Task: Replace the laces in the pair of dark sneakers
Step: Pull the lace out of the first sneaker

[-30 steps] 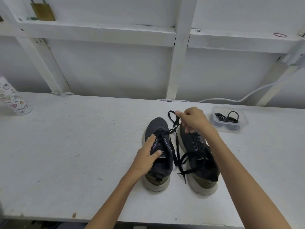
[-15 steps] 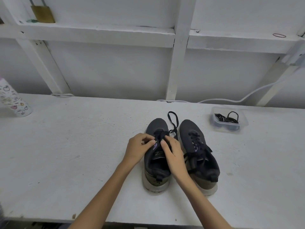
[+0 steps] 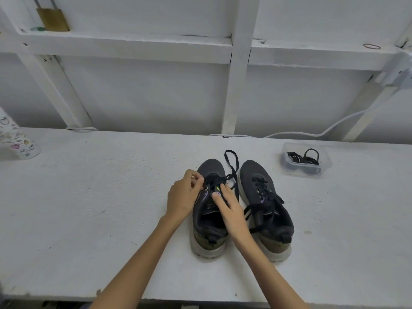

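Two dark sneakers with pale soles stand side by side on the white bench, toes pointing away. My left hand (image 3: pixel 186 194) pinches the black lace at the left edge of the left sneaker (image 3: pixel 209 221). My right hand (image 3: pixel 229 206) lies on that shoe's tongue, fingers pressing near the purple and green eyelet marks. A loose loop of black lace (image 3: pixel 231 162) trails off between the two toes. The right sneaker (image 3: pixel 263 197) is fully laced, its lace ends hanging loose over the side.
A clear plastic tub (image 3: pixel 305 160) with coiled black laces sits at the back right. A patterned bottle (image 3: pixel 15 139) stands at the far left. A white cable (image 3: pixel 312 133) runs along the back wall. The bench's front edge (image 3: pixel 178 301) is close below my forearms.
My right hand let go of the raised lace loop and came down onto the left sneaker's tongue. My left hand shifted forward to the lace at the lower eyelets. The loop now lies on the bench.
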### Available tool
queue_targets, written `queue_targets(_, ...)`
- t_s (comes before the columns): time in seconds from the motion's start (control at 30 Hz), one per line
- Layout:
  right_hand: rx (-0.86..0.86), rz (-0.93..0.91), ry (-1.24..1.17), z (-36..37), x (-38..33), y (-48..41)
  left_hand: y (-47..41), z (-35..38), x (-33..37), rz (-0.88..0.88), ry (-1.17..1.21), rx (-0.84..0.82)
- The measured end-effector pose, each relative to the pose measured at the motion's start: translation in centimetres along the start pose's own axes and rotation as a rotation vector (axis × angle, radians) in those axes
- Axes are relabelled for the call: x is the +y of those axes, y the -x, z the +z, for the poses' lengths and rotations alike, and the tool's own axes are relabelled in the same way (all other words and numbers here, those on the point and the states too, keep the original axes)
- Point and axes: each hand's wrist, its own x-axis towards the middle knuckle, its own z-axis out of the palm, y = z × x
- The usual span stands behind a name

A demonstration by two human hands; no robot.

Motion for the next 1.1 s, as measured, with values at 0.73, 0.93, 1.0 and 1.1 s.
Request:
queue_targets(0.73,0.017,-0.002,0.042,0.0,0.6,-0.3,0.2,0.2,-0.7,-0.106,0.245,-0.081)
queue_targets(0.93,0.011,-0.011,0.029,-0.2,0.7,-0.2,-1.4,-1.2,-0.4,-0.072,0.206,-0.021)
queue_targets(1.0,0.007,-0.019,0.018,-0.2,0.7,-0.2,-1.9,-1.6,-0.2,-0.14,0.284,0.022)
queue_targets(1.1,0.019,-0.024,0.016,-0.1,0.8,-0.3,-1.3,-1.2,-0.1,-0.19,0.331,-0.039)
